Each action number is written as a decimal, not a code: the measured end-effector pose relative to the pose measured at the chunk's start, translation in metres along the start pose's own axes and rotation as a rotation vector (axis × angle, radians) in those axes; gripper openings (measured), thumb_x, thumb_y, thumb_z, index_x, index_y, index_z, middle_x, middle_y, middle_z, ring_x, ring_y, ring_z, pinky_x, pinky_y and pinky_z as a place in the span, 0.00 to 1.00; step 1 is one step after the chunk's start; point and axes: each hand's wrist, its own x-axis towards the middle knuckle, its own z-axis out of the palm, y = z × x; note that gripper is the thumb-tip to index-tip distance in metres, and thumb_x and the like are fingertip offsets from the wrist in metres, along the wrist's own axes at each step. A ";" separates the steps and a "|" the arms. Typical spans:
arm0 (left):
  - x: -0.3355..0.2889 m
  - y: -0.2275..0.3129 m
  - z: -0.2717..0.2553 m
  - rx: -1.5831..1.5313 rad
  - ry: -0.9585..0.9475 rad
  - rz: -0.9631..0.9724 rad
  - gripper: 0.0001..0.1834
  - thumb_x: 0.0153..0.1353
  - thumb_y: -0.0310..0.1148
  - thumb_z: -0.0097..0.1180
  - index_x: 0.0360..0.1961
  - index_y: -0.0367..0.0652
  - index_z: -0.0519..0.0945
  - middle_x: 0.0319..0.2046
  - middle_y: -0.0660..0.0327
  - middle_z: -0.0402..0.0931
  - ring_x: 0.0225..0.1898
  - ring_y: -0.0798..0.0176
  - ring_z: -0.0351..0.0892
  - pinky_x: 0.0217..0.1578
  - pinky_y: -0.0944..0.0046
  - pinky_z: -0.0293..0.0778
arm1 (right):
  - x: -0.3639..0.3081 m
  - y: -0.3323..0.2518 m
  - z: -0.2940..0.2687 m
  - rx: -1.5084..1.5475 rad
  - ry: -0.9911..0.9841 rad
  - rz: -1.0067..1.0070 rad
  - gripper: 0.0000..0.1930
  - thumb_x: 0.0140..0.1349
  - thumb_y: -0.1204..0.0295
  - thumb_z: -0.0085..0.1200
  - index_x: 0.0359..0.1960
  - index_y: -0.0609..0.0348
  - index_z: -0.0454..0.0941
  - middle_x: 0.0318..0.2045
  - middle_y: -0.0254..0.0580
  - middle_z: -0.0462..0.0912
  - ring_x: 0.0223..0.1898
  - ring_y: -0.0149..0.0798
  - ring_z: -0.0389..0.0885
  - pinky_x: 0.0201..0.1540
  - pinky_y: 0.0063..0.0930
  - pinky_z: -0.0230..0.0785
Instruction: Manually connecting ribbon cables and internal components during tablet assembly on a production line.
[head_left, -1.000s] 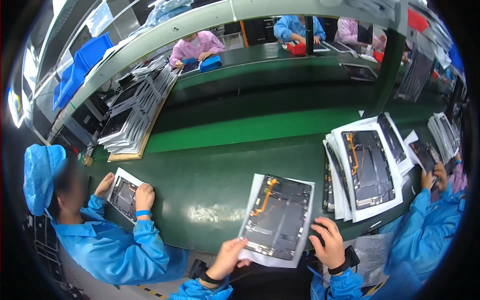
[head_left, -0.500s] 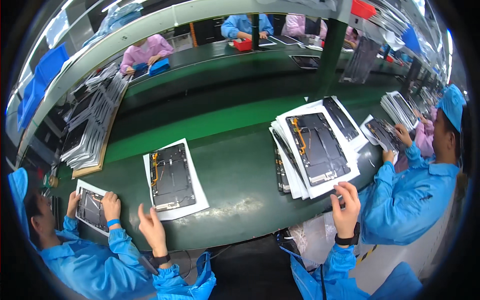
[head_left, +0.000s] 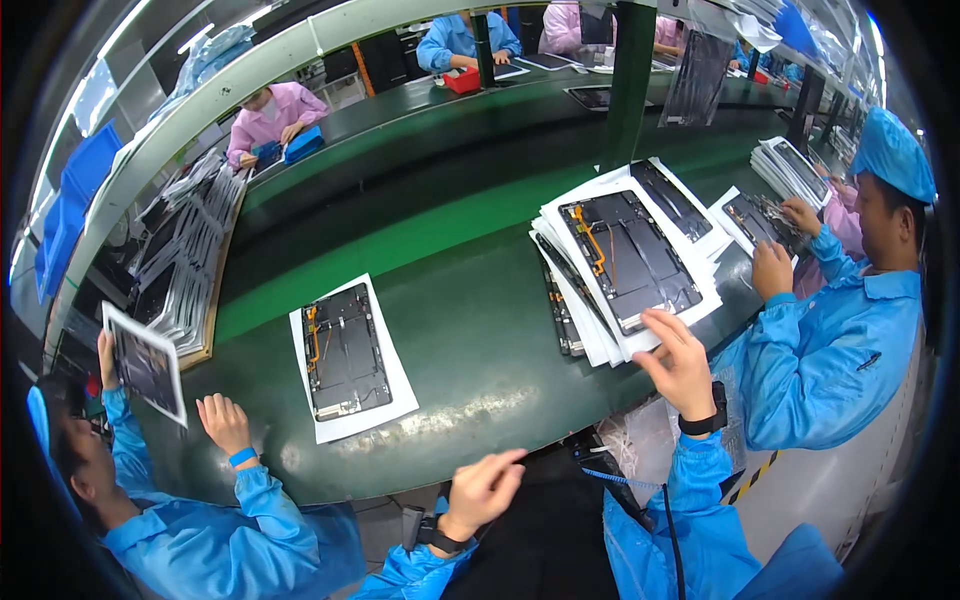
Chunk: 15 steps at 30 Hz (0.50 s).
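Observation:
My right hand (head_left: 680,372) is at the near corner of the stack on the right, fingers reaching over the edge of the top tablet housing (head_left: 632,262) and thumb apart. Whether the fingertips touch it I cannot tell. This open black housing shows an orange flex cable and lies on white sheets (head_left: 705,300). Off the bench's front edge, above my lap, my left hand (head_left: 482,497) is empty with its fingers stretched out. A similar tablet housing (head_left: 348,355) lies on a white sheet (head_left: 398,385) left of centre, away from both hands.
On the left a co-worker's hand (head_left: 107,360) holds up a white-edged tablet (head_left: 145,365). To the right another co-worker (head_left: 835,300) handles a tablet part (head_left: 757,222). A tall pile of sheets and panels (head_left: 185,265) stands at the far left. A green post (head_left: 627,90) rises behind the stack.
My left hand has moved right and nearer, away from the left housing. My right hand has reached forward to the stack's corner. The left co-worker has lifted a tablet off the bench.

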 end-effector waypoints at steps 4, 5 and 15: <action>-0.006 0.009 0.016 -0.153 -0.210 0.078 0.14 0.63 0.23 0.68 0.50 0.39 0.89 0.24 0.60 0.80 0.20 0.63 0.78 0.23 0.64 0.72 | -0.002 -0.012 0.000 -0.135 -0.055 -0.017 0.21 0.59 0.77 0.71 0.56 0.59 0.87 0.61 0.46 0.84 0.30 0.39 0.88 0.35 0.31 0.80; -0.006 0.009 0.018 -0.176 -0.248 0.089 0.14 0.63 0.23 0.68 0.51 0.38 0.88 0.23 0.59 0.79 0.21 0.62 0.77 0.23 0.63 0.71 | -0.001 -0.005 0.005 -0.136 -0.018 -0.059 0.20 0.60 0.78 0.70 0.55 0.60 0.87 0.60 0.47 0.85 0.31 0.40 0.88 0.35 0.31 0.80; -0.001 0.007 0.013 -0.223 -0.195 -0.064 0.13 0.66 0.24 0.67 0.52 0.39 0.89 0.28 0.58 0.83 0.24 0.62 0.80 0.28 0.63 0.74 | 0.011 -0.004 0.024 0.170 0.258 -0.193 0.06 0.68 0.86 0.57 0.43 0.68 0.84 0.51 0.53 0.90 0.25 0.36 0.89 0.32 0.25 0.81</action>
